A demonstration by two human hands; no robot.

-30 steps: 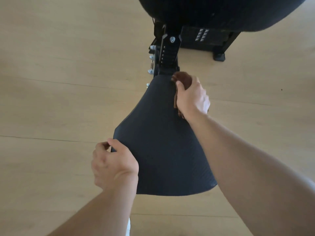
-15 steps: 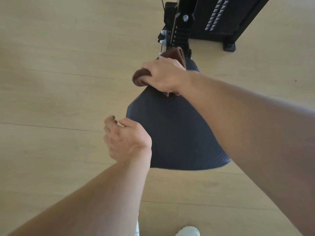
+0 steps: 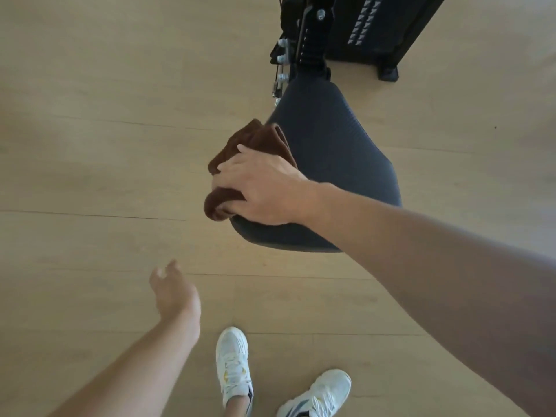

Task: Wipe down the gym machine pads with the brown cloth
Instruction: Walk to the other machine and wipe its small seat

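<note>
A dark textured seat pad (image 3: 337,145) of the gym machine fills the middle right, narrow end toward the machine frame. My right hand (image 3: 258,188) grips the bunched brown cloth (image 3: 252,142) against the pad's near left edge; part of the cloth hangs off the side. My left hand (image 3: 173,288) hangs free over the floor, below and left of the pad, fingers relaxed and holding nothing.
The black machine frame and weight stack (image 3: 376,25) stand at the top right, with bolts and an adjustment post (image 3: 310,40) behind the pad. Light wood floor (image 3: 90,145) surrounds everything. My two white shoes (image 3: 234,365) stand at the bottom centre.
My right hand has dragged the cloth from the pad's far narrow end down its left side to the near corner. My left hand has let go of the pad's edge and dropped away.
</note>
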